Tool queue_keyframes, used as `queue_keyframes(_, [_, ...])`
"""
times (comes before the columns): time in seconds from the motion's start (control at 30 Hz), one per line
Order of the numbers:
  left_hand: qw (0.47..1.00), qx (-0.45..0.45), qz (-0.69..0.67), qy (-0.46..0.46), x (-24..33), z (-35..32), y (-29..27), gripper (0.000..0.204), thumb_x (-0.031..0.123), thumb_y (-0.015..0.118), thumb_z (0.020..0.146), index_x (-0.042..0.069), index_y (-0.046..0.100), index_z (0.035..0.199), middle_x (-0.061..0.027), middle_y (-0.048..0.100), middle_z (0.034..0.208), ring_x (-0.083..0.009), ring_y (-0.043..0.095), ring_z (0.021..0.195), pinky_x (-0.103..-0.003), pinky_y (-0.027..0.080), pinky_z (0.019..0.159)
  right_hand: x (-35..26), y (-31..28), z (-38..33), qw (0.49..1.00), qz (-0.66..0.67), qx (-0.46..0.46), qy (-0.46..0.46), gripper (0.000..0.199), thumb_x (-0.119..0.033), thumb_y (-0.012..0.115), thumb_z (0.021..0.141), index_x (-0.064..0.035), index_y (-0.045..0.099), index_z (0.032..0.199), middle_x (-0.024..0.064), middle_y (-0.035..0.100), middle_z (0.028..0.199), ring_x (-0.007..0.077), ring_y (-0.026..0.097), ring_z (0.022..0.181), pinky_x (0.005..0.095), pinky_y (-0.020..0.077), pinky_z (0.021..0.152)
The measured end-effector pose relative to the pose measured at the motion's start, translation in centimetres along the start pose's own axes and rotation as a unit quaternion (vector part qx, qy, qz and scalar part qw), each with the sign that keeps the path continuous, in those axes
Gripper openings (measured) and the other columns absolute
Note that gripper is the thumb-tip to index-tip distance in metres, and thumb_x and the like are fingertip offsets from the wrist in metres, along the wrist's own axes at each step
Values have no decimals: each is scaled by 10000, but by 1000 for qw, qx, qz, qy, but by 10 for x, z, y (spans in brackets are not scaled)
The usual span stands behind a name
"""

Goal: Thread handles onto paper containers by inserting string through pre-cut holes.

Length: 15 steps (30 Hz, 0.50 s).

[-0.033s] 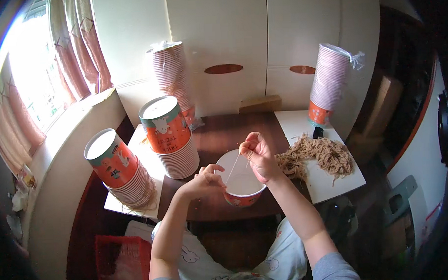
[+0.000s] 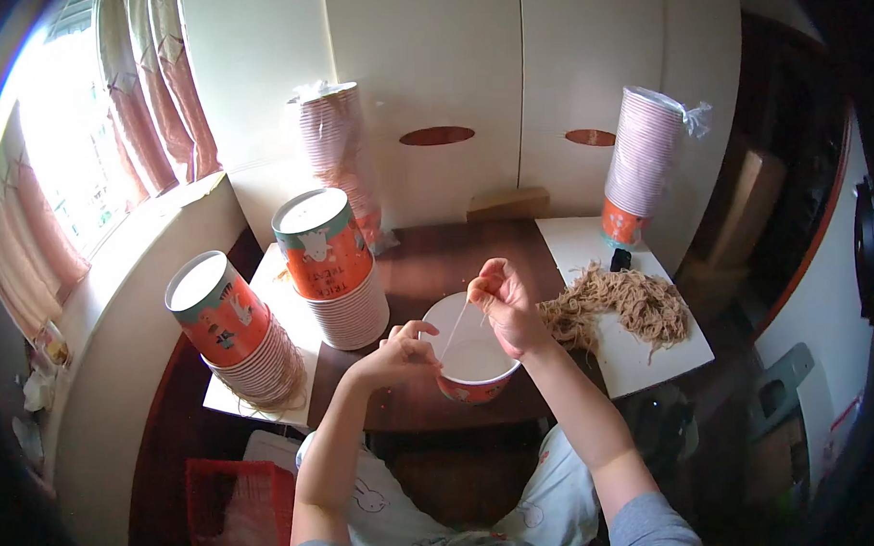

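A white-lined paper bucket [image 2: 478, 353] with an orange printed outside stands upright on the brown table before me. My left hand [image 2: 399, 357] is at its left rim, fingers closed near the lower end of a thin pale string [image 2: 456, 330]. Whether those fingers also grip the rim is hard to see. Above the bucket's right side, my right hand [image 2: 507, 307] pinches the string's upper end, and the string runs taut and slanting over the opening. A tangled heap of tan yarn [image 2: 640, 306] lies just right of my right hand.
Two stacks of upturned orange buckets, a nearer one [image 2: 229, 324] and a taller one [image 2: 326, 267], stand at left. Plastic-wrapped stacks rise at the back left [image 2: 334, 147] and back right [image 2: 642, 150]. A small black object [image 2: 620, 259] lies beside the yarn. A red basket [image 2: 241, 511] sits low at left.
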State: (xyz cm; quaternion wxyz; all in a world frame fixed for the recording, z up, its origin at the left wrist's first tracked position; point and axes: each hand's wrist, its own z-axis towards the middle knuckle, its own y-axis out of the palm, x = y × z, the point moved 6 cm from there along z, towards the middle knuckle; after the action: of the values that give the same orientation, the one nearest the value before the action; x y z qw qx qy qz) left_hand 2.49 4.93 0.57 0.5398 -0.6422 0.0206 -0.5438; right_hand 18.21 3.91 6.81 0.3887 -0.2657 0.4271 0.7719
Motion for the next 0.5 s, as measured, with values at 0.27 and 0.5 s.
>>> queue_keyframes(0.27, [994, 63, -92, -4, 7, -9, -23, 280, 226, 668, 700, 103, 592, 940, -105, 486, 1071, -236, 480, 938, -324, 396, 796, -16, 22, -8, 989, -124, -75, 34, 227, -22, 566, 789, -57, 429, 966, 8, 490, 813, 71, 488, 750, 207, 411, 698])
queue_keyframes(0.5, [985, 53, -60, -155, -7, 1, -1, 336, 296, 575, 750, -37, 555, 702, -74, 536, 574, -154, 504, 521, -303, 417, 495, -23, 42, -19, 959, -264, -94, -50, 162, -66, 581, 790, -59, 479, 915, -15, 483, 762, 48, 445, 640, 197, 401, 599])
